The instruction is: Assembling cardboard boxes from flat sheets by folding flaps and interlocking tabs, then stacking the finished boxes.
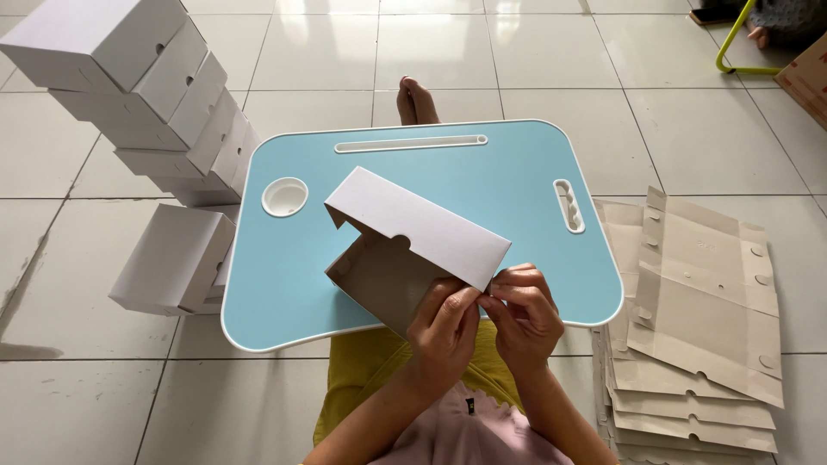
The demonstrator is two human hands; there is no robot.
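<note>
Low in the middle of the frame, the left hand (444,323) and the right hand (521,314) both pinch the near corner of a half-folded white box (413,228). The fingers are tight on its edge. The box is in the middle of the frame, over a blue tray table (517,181). At lower right lies a pile of flat cards (706,293) on the floor. At upper left is a stack of finished boxes (146,95). Past the table, bare feet (415,102) show
</note>
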